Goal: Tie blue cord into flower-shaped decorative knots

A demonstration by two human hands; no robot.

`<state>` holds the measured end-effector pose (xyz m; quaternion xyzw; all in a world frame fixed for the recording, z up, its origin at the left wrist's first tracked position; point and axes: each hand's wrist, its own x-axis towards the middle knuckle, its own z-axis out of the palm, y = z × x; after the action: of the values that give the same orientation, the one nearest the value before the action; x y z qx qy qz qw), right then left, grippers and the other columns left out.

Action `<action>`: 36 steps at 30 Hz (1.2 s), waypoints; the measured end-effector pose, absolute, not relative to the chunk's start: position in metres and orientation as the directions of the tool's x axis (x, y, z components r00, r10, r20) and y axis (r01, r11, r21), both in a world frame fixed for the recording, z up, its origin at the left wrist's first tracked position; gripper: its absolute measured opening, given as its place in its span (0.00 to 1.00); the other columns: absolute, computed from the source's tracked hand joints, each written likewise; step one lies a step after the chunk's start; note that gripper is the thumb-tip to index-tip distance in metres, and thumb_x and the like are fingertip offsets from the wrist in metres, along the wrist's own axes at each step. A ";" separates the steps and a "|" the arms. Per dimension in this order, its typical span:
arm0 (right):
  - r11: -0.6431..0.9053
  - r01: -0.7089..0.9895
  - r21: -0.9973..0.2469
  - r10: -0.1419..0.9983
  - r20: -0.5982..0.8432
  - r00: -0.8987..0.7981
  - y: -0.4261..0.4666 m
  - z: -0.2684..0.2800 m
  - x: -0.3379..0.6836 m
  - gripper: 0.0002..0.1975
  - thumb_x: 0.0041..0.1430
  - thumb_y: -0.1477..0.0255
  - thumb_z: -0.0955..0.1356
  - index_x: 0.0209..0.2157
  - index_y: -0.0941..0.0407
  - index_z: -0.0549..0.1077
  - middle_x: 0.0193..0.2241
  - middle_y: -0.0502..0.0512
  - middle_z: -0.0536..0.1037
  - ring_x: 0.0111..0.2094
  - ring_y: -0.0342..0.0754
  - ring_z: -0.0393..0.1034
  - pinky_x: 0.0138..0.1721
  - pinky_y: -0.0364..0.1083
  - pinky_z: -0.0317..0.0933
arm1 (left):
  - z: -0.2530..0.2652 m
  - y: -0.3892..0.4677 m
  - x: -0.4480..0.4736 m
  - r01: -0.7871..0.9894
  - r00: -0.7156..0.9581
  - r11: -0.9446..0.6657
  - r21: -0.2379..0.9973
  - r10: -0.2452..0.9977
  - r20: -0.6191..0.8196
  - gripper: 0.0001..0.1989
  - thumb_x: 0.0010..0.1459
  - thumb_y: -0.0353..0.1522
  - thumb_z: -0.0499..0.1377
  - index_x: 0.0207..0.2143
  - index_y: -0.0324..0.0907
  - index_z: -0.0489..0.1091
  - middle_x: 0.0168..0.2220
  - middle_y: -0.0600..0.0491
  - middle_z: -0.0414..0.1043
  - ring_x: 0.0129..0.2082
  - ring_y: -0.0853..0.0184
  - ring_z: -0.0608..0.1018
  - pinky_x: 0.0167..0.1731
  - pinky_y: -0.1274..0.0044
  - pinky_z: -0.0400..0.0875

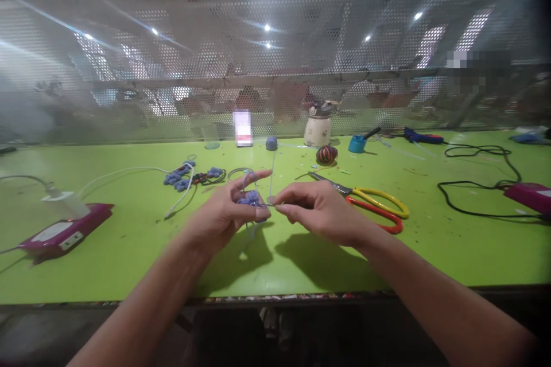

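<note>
My left hand (230, 206) is closed on a small blue-purple crochet piece (249, 199), pinching it between thumb and fingers while the index finger stretches out. A strand of yarn (272, 175) runs from that finger area back to a purple yarn ball (271, 143). Close against the piece, my right hand (316, 209) pinches a thin crochet hook (271, 203), most of which the fingers hide. Loose yarn ends (247, 241) dangle below the piece. Both hands are raised above the green table (241, 275).
Yellow-and-red-handled scissors (379, 200) lie beside my right hand. Farther back are a striped yarn ball (326, 154), a jar (317, 126), a blue pot (357, 144), a phone (243, 128) and a glue gun (424, 136). Crocheted pieces (178, 176), cables and a power strip (64, 232) lie left.
</note>
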<state>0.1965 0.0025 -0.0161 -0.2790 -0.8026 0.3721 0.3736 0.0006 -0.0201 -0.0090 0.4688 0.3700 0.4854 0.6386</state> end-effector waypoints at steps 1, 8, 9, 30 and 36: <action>0.626 0.179 -0.759 0.694 0.437 -0.572 0.003 -0.016 0.198 0.06 0.58 0.74 0.68 0.34 0.62 0.78 0.20 0.49 0.72 0.20 0.38 0.60 0.22 0.40 0.54 | -0.008 -0.021 0.000 -0.280 0.275 0.100 0.955 0.961 -0.020 0.42 0.38 0.20 0.70 0.58 0.38 0.67 0.22 0.57 0.72 0.22 0.75 0.70 0.26 0.83 0.63; 0.822 0.199 -0.534 0.531 0.590 -0.608 0.004 -0.009 0.209 0.05 0.60 0.75 0.69 0.33 0.60 0.79 0.26 0.54 0.80 0.26 0.41 0.69 0.28 0.41 0.61 | -0.007 -0.024 -0.005 -0.291 0.367 0.094 0.952 0.930 0.020 0.44 0.40 0.21 0.70 0.62 0.40 0.62 0.24 0.56 0.73 0.23 0.73 0.72 0.25 0.82 0.63; 0.830 0.195 -0.523 0.519 0.597 -0.611 0.004 -0.007 0.210 0.05 0.59 0.75 0.69 0.33 0.60 0.79 0.26 0.54 0.80 0.26 0.41 0.69 0.28 0.41 0.62 | -0.007 -0.024 -0.006 -0.289 0.382 0.089 0.953 0.924 0.030 0.44 0.41 0.21 0.70 0.62 0.41 0.62 0.25 0.56 0.73 0.23 0.73 0.72 0.25 0.82 0.63; 0.660 -0.004 -0.751 0.513 0.455 -0.728 0.005 0.000 0.220 0.04 0.57 0.76 0.71 0.31 0.61 0.79 0.19 0.50 0.74 0.20 0.39 0.64 0.21 0.39 0.58 | -0.008 -0.025 -0.008 -0.323 0.539 0.132 0.937 0.840 0.068 0.29 0.42 0.21 0.70 0.50 0.45 0.77 0.28 0.53 0.77 0.27 0.72 0.77 0.31 0.82 0.71; 0.472 -0.006 -0.882 0.675 0.366 -0.641 0.004 -0.006 0.209 0.06 0.57 0.72 0.71 0.31 0.62 0.77 0.19 0.47 0.70 0.16 0.36 0.57 0.16 0.38 0.52 | -0.011 -0.024 -0.001 -0.282 0.408 0.022 0.959 0.907 0.099 0.24 0.41 0.23 0.73 0.43 0.44 0.79 0.27 0.56 0.78 0.27 0.74 0.77 0.31 0.83 0.72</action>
<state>0.2089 0.0039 -0.0063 -0.2153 -0.7764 0.4666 0.3648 -0.0007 -0.0238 -0.0107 0.5297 0.2953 0.4567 0.6509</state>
